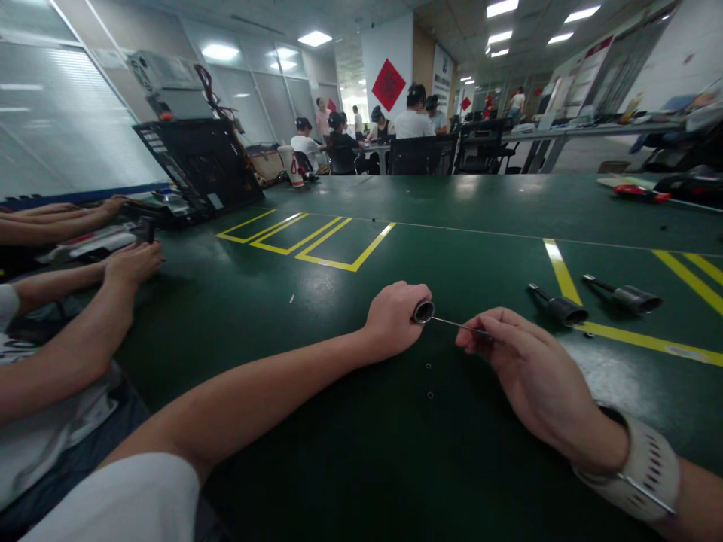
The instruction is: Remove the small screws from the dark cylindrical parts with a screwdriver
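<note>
My left hand [396, 320] is closed around a dark cup-shaped metal part [423, 312], its round opening turned toward me and to the right. In my right hand [528, 369], thumb and fingers pinch a thin metal rod [457, 325]; its far end reaches the rim of the cup-shaped part, and whether it touches cannot be made out. Two small dark rings [430, 395] lie on the green table below my hands. Beyond my right hand rest two similar dark cups with narrow shafts, one nearer [565, 310] and one farther right [636, 299].
Yellow tape outlines [327, 263] mark the green tabletop [316, 324]. At the left, another person's hands [132, 263] hold a dark object beside a black machine panel [208, 165]. A red-handled tool [641, 193] lies at the far right. People sit at tables behind.
</note>
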Tool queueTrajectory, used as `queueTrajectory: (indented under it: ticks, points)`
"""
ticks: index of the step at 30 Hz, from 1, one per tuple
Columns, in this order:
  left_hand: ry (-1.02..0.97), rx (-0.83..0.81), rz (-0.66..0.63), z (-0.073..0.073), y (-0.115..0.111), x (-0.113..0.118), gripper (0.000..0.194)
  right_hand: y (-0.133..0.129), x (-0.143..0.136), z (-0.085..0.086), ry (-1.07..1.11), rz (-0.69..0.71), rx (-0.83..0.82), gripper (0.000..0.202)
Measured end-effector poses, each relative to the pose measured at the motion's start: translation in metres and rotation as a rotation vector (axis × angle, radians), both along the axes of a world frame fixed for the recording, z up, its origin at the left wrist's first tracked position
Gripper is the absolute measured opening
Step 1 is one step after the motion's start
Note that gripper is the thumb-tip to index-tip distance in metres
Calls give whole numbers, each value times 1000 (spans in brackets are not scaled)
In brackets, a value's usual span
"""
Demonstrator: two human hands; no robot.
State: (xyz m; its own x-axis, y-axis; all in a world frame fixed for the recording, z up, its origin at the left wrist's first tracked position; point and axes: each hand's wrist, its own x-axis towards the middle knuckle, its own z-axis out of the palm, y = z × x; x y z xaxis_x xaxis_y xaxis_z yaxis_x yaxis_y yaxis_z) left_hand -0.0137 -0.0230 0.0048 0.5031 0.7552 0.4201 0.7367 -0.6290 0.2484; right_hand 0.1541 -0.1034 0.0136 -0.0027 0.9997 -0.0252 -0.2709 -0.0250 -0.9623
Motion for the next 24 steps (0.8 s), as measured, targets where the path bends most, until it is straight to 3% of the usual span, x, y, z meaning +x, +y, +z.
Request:
queueTrajectory:
  ticks: [4,8,11,15,17,24]
  points:
    - [-70,-23,-42,-3,3,-1,2,2,0,3,140,3,-65,17]
    - [-132,-71,2,-5,6,0,5,2,-4,3,177,30,-87,16]
    - [-126,-71,52,-5,6,0,3,-1,-6,1,62,34,-32,17]
    - [-49,-23,63,-2,2,1,4,-7,-7,-1,-251,18,71,20]
    - [-6,3,55,0,0,1,5,-8,-6,-1,-286,28,77,20]
    - [-15,0,16,2,0,0,5,3,-1,2,179,42,-115,15]
